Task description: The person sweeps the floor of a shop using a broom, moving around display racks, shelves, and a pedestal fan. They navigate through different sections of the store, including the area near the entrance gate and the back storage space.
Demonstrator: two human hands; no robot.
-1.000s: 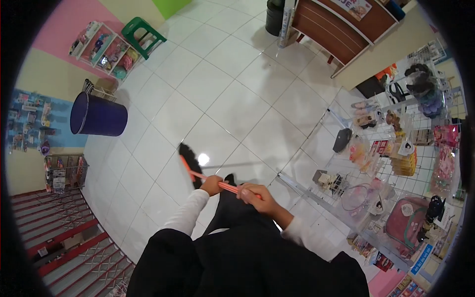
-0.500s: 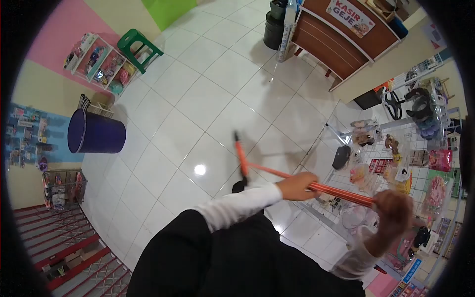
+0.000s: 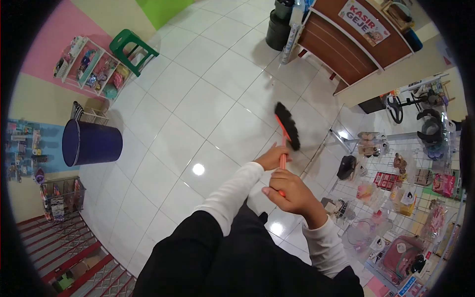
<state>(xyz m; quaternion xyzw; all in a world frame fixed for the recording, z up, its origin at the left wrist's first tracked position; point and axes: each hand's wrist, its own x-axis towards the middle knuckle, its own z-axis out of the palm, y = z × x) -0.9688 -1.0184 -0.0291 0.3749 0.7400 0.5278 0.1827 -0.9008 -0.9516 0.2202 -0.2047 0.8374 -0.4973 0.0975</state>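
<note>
An orange broom [image 3: 284, 129] with dark bristles points away from me, its head over the white tiled floor [image 3: 217, 119]. My left hand [image 3: 272, 157] is closed around the handle, nearer the broom head. Just behind it, my right hand [image 3: 291, 192] grips the handle close to its end, with the thumb showing at the left side. Both hands are close together. Whether the bristles touch the tiles is hard to tell.
At the right stands a wire display rack [image 3: 381, 185] hung with accessories. A brown counter [image 3: 341, 39] is at the upper right, near a black bin [image 3: 278, 32]. On the left are a purple bin [image 3: 94, 142], a green stool [image 3: 129, 47] and a white shelf [image 3: 91, 67].
The broom head has swung right and farther out, and the handle now points more directly away from me. My right hand has moved left, close to my left hand.
</note>
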